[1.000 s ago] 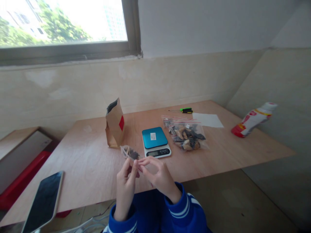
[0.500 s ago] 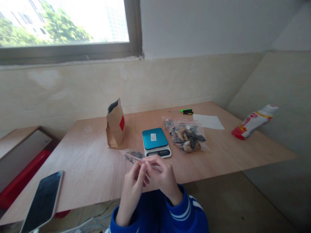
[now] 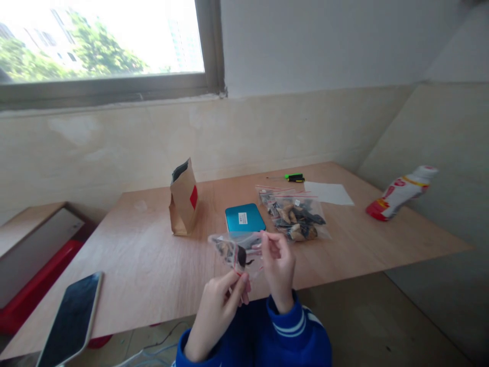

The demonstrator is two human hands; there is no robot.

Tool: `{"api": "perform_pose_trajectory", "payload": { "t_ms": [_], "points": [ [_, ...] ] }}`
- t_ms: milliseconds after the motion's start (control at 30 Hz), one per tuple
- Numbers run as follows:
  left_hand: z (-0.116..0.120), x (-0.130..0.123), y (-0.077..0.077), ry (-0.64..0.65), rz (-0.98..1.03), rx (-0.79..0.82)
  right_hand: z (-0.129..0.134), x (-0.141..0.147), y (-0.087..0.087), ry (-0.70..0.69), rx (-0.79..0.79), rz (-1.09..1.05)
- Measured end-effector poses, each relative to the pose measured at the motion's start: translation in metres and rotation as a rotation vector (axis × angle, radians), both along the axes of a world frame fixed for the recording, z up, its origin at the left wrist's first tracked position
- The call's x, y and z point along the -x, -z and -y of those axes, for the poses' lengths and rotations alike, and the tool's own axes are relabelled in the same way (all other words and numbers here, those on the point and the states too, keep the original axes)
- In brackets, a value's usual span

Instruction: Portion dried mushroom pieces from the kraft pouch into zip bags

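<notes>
A clear zip bag [image 3: 226, 247] with dark and tan pieces inside hangs over the table's near part, held in both hands. My left hand [image 3: 225, 300] pinches its lower edge by the red strip. With thumb and fingers closed, my right hand [image 3: 278, 260] grips the bag's right side. Just behind the bag lies a kitchen scale [image 3: 244, 216] with a blue top and a white label; its display is hidden. Right of the scale rest further zip bags, the front zip bag [image 3: 294, 219] full of dark and light-brown dried pieces.
A brown paper bag [image 3: 183, 204] stands open-topped at left. Screwdrivers [image 3: 295, 178] and a white paper sheet [image 3: 328, 193] lie at the back. A red-and-white bottle [image 3: 399, 193] is at right, a tablet [image 3: 71, 318] at the near left edge.
My hands have moved apart, the right one rightward and slightly up, the left a little down. The held bag has spread between them and now covers the scale's display.
</notes>
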State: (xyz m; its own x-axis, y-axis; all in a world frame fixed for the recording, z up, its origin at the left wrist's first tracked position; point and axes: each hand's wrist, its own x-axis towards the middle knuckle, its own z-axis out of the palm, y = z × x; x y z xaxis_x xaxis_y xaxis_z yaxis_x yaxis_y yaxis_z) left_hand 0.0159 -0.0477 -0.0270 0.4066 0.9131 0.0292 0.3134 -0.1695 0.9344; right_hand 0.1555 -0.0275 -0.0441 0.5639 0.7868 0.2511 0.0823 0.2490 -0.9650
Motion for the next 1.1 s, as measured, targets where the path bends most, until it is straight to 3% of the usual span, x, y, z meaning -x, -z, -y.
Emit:
{"api": "perform_pose_trajectory", "payload": {
  "t_ms": [67, 200, 367, 467, 567, 633, 733, 800, 900, 1100],
  "points": [
    [0.0, -0.001, -0.001, 0.055, 0.017, 0.053, -0.003, -0.016, -0.001, 0.076, 0.0, -0.098],
    [-0.006, 0.001, 0.008, 0.055, 0.1, 0.07, -0.002, -0.036, -0.007, 0.063, 0.03, -0.277],
    [-0.028, -0.008, 0.043, -0.292, 0.368, 0.195, 0.003, -0.03, -0.019, -0.039, 0.122, -0.498],
    [-0.038, -0.022, 0.055, -0.322, 0.582, 0.412, 0.002, -0.022, -0.018, -0.199, 0.204, -0.555],
    [-0.035, -0.032, 0.049, -0.294, 0.799, 0.532, -0.002, -0.017, -0.008, -0.314, 0.209, -0.471],
    [-0.029, -0.033, 0.039, -0.313, 0.867, 0.58, -0.004, -0.015, -0.003, -0.221, 0.12, -0.27],
    [-0.023, -0.029, 0.03, -0.444, 0.866, 0.622, -0.003, -0.015, -0.002, -0.016, -0.057, 0.158],
    [-0.024, -0.026, 0.03, -0.547, 0.856, 0.587, -0.002, -0.014, -0.005, -0.071, -0.123, 0.334],
    [-0.029, -0.022, 0.036, -0.603, 0.836, 0.514, 0.0, -0.011, -0.007, -0.263, -0.142, 0.336],
    [-0.034, -0.016, 0.05, -0.594, 0.71, 0.432, -0.002, 0.001, 0.001, -0.477, -0.018, 0.192]
  ]
}}
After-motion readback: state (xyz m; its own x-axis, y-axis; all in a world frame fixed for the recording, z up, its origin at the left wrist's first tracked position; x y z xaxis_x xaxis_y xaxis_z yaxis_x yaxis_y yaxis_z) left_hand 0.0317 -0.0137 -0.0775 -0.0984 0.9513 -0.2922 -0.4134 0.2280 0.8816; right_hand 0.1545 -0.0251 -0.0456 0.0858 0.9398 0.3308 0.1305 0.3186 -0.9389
